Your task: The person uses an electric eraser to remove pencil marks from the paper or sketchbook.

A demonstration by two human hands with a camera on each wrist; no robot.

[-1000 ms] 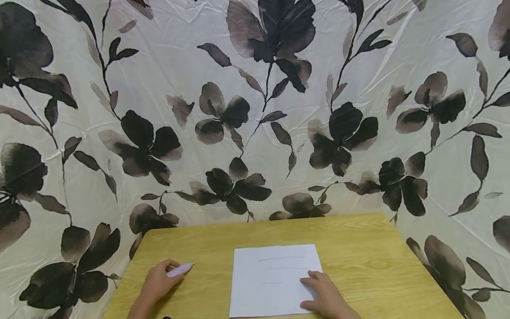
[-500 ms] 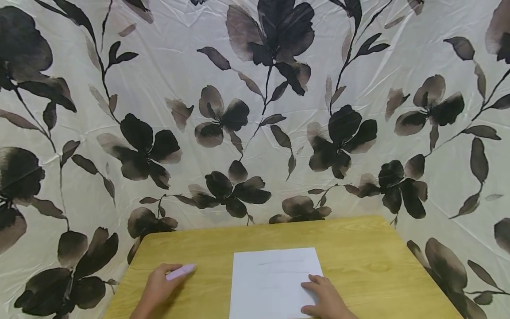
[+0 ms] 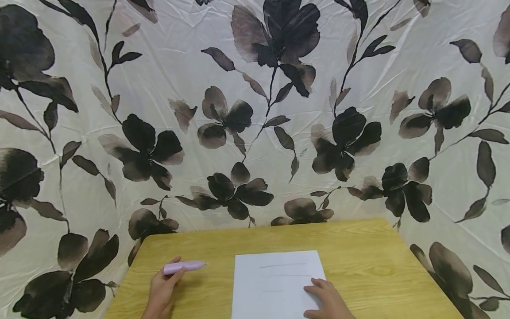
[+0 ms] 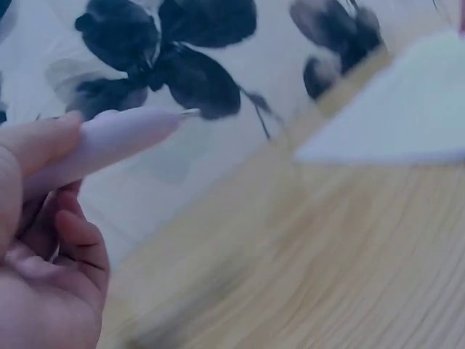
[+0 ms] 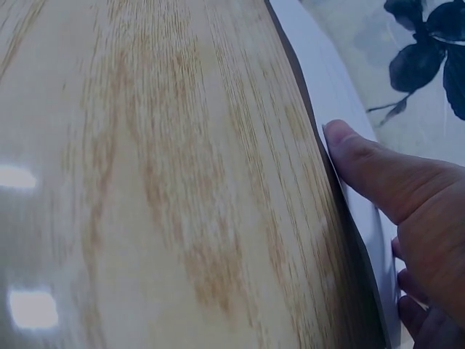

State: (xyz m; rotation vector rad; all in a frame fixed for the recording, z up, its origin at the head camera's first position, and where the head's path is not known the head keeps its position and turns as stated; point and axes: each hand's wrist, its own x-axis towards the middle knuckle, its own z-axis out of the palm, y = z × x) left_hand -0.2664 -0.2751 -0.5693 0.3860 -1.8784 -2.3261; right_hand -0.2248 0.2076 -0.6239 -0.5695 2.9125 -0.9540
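Note:
In the head view, my left hand (image 3: 162, 288) holds a thick lavender pen-shaped tool (image 3: 184, 267) above the left part of the table. Its thin metal tip points right, toward the paper, apart from it. The left wrist view shows the thumb and fingers gripping the tool's barrel (image 4: 120, 142). A white sheet of paper (image 3: 275, 283) lies at the table's front middle, with a few thin, faint lines across it. My right hand (image 3: 328, 299) rests on the paper's right edge with fingers spread. The right wrist view has the right thumb (image 5: 363, 160) touching the paper's edge.
The yellow wood-grain table (image 3: 378, 266) extends past the paper on both sides. Behind it hangs a pale cloth (image 3: 159, 88) printed with dark flowers. A shadow falls below the left hand.
My left hand has turned and risen slightly, bringing the tool from a slant to nearly level and showing more of its barrel. The right hand stays on the paper.

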